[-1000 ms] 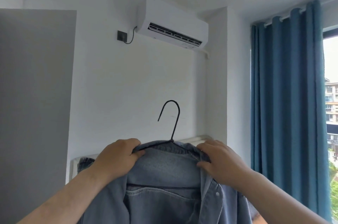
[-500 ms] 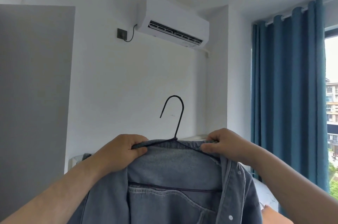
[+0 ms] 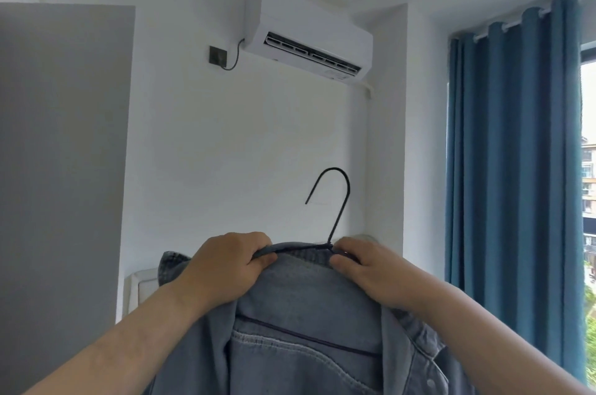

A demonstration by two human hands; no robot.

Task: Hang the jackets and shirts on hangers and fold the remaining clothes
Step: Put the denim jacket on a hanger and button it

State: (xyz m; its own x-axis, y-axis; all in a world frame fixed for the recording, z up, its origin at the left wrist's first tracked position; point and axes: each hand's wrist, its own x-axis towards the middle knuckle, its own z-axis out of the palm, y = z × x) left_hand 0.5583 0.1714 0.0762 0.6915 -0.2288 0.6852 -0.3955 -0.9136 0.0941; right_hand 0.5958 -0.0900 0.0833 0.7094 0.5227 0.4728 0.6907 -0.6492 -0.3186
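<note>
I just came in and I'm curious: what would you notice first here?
The left hand and right hand hold a denim jacket by its collar on a black hanger, bottom centre. A white air conditioner sits high on the wall, and a blue curtain hangs at right.

No legible text; small logo on air conditioner [image 3: 309, 36] too blurred.
</note>
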